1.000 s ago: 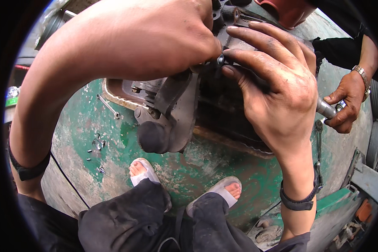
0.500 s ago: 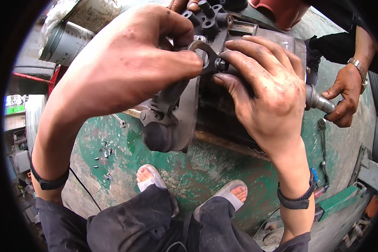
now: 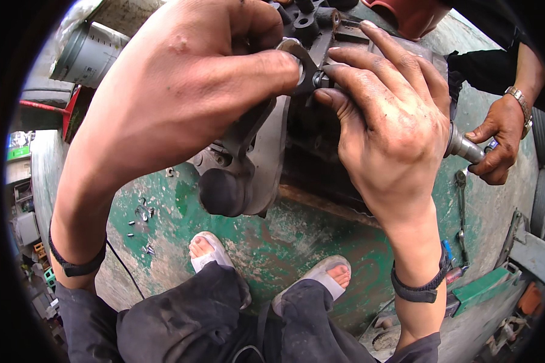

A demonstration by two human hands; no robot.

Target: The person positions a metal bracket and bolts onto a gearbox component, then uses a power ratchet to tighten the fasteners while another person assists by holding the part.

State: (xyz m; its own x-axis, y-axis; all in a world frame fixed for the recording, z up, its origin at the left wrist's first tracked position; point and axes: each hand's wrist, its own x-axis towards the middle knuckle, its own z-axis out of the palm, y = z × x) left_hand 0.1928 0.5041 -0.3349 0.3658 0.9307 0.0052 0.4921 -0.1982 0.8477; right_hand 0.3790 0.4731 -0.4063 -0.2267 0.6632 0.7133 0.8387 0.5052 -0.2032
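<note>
Both hands crowd the metal part (image 3: 254, 151), a co-worker's hand (image 3: 496, 145) blocks its right, leaving open green floor (image 3: 284, 242) below, scattered screws (image 3: 140, 224) at left

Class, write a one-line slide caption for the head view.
Two bare hands, left hand and right hand, grip a small bolt on a greasy grey metal machine part above a green floor.

We look straight down from our head, very close above our hands (image 3: 284, 115) on the metal part (image 3: 254, 163), our sandalled feet (image 3: 272, 266) on the floor directly below.
</note>
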